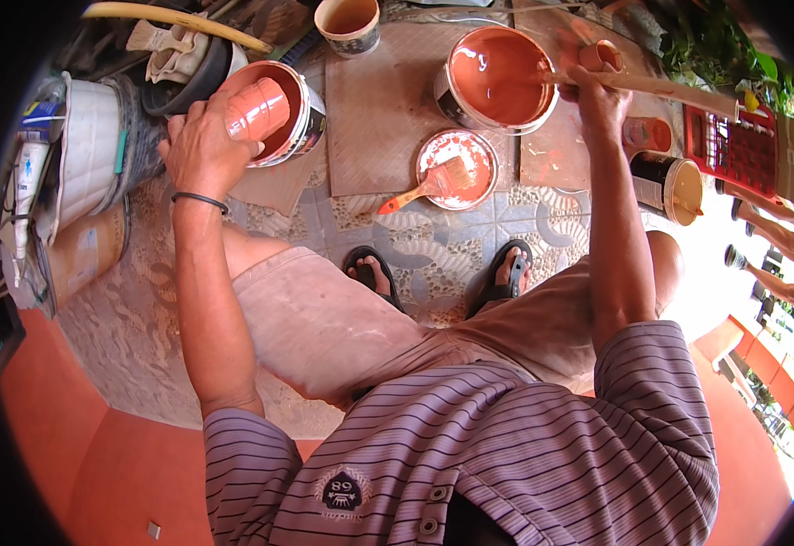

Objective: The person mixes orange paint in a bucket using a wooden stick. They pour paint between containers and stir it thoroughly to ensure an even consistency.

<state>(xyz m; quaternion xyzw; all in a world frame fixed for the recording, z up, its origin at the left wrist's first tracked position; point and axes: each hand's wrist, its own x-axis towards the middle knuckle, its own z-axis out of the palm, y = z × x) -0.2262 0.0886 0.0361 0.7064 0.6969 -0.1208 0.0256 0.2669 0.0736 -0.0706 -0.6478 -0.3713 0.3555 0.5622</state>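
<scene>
My left hand (201, 150) grips an orange paint-coated cylindrical container (256, 107), which is tilted over or into a paint bucket (306, 123) at the upper left. My right hand (597, 105) is closed on a long wooden stick (661, 89), whose left end reaches into a larger bucket of orange paint (497, 68). Between and below the two buckets lies a white lid smeared with orange paint (479, 191), with a wide brush (438, 177) resting on it, its orange handle pointing down-left.
Cardboard (370, 127) covers patterned tiles (442, 255). A small cup (347, 27) stands behind. Stacked pails (87, 146) and tools crowd the left; a pale-paint can (666, 187), red crate (725, 146) and plants are right. Another person's bare legs (770, 287) show at the right edge.
</scene>
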